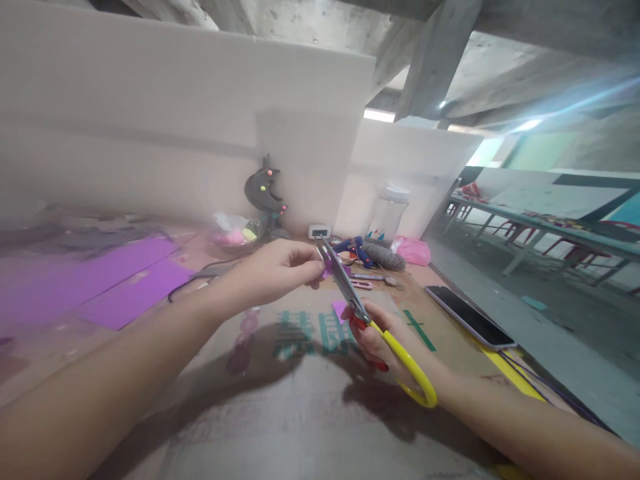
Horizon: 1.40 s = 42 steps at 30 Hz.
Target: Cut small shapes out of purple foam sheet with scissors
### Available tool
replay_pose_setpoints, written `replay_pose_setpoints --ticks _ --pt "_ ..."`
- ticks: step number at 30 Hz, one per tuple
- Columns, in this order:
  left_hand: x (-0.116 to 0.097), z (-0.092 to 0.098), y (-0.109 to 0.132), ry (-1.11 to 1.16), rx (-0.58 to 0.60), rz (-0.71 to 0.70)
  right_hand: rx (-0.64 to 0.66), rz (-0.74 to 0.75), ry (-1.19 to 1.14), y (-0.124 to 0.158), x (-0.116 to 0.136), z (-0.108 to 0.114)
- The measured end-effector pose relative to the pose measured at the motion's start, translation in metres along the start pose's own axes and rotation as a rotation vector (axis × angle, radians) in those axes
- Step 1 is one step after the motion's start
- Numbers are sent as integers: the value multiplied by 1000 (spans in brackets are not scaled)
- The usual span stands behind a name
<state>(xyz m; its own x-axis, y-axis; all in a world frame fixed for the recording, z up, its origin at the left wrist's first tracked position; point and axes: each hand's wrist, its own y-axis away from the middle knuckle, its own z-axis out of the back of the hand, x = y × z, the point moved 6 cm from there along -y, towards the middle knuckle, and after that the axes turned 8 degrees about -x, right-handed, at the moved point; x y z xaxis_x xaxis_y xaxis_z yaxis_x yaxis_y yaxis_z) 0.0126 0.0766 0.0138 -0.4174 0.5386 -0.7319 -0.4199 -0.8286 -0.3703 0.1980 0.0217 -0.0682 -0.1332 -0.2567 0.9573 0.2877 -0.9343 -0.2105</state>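
Cardboard-topped bench [300, 413]. At frame centre, pinched purple scrap [327, 270] between fingertips of left hand [280, 270], above bench. Just right of centre, gripped scissors [350, 297] in right hand [385, 347], nearly closed against scrap. Judged advisable: kept scrap taut, fingertips clear of cutting edge.

A single view, worn on the head, faces forward and slightly down along both forearms. It sits close: the left grip [280, 270] and right grip [387, 347] fill the middle, the counter [300, 413] beneath them, a white partition [150, 120] beyond, and ceiling beams [440, 60] above.
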Motion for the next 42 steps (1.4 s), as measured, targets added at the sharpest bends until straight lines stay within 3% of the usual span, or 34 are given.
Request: replay_pose_setpoints --ticks 17,42 --pt "-10 -5 3 -27 3 -56 41 106 -36 2 -5 0" --pt "-6 -5 2 11 3 -44 9 71 -53 1 -2 -2"
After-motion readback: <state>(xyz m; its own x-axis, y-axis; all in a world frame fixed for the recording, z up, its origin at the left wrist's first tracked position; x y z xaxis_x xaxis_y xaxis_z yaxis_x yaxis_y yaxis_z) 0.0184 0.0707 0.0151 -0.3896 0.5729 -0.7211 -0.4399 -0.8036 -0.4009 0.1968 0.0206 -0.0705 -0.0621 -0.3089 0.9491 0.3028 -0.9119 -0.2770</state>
